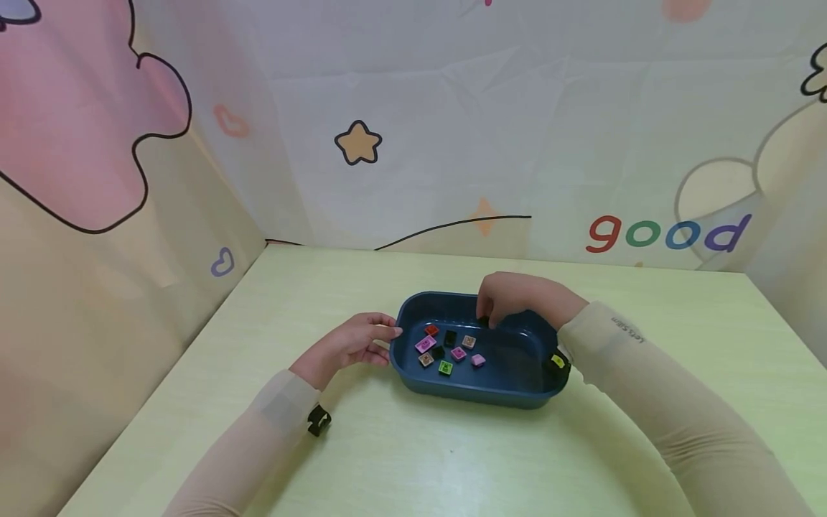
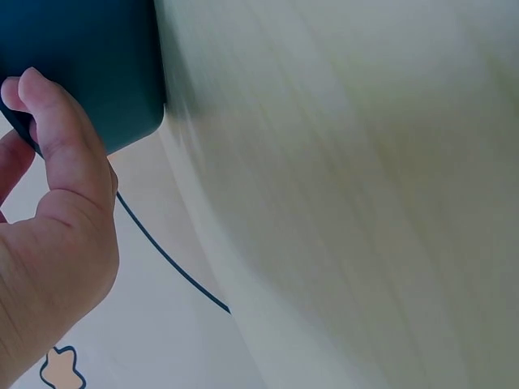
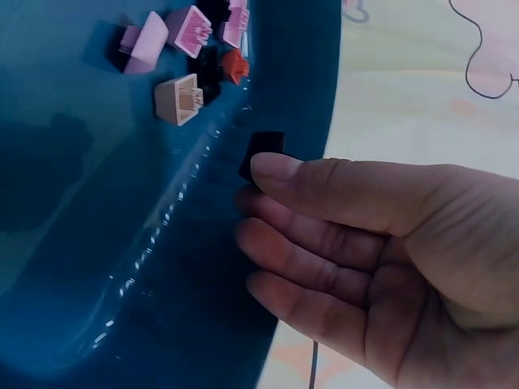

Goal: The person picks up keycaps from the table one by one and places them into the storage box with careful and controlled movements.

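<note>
A dark blue plastic basin (image 1: pixel 481 397) stands on the table with several small keycaps inside. My left hand (image 1: pixel 352 342) holds its left end, thumb at the rim; the left wrist view shows fingers around the wall. Over the far side of the basin, my right hand (image 1: pixel 513 294) pinches a black keycap (image 3: pixel 268 144) between thumb and fingertips. Loose on the basin floor lie a red keycap (image 1: pixel 431 329), a green keycap (image 1: pixel 445 368), a beige keycap (image 3: pixel 177 101), a pink keycap (image 3: pixel 188 31) and some black ones.
The pale yellow-green table (image 1: pixel 413 459) extends around the basin. A printed cloth backdrop (image 1: pixel 439 143) rises behind and at the sides. A black strap piece (image 1: pixel 319 420) sits at the left wrist, and a black and yellow piece (image 1: pixel 558 360) shows by the right wrist.
</note>
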The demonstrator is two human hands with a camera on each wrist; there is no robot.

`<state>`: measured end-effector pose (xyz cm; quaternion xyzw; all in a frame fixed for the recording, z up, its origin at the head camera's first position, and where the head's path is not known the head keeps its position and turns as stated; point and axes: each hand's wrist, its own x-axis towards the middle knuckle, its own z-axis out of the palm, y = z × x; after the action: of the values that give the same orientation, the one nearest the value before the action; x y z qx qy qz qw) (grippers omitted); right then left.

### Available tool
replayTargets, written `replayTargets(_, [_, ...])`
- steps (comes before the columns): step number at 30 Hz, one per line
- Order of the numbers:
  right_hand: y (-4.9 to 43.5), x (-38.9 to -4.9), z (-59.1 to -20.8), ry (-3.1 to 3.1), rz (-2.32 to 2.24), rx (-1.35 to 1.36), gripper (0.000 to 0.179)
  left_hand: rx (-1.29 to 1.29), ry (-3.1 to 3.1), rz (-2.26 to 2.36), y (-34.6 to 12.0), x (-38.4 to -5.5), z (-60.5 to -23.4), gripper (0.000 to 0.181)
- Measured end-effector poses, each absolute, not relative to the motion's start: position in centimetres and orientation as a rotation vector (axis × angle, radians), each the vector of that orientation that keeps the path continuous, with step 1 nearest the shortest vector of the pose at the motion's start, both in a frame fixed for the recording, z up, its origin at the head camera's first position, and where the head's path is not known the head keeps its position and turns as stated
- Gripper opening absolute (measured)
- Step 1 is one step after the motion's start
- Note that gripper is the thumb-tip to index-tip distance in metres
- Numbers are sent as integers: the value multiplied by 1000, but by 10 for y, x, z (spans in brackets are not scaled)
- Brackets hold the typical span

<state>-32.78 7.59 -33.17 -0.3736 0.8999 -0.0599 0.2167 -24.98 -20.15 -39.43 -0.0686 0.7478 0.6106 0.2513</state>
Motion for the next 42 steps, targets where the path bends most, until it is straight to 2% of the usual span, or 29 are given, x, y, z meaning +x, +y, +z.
replayTargets(14, [65, -327, -353, 2452, -33, -910, 24, -201, 2044, 1640, -203, -252, -399, 27])
replayTargets(24, [60, -323, -357, 2440, -12, -816, 21, -203, 2044, 1647, -203, -252, -397, 25])
replayTargets(42, [58, -324, -356, 2432, -5, -812, 20, -201, 2041, 1645, -203, -251, -396, 25])
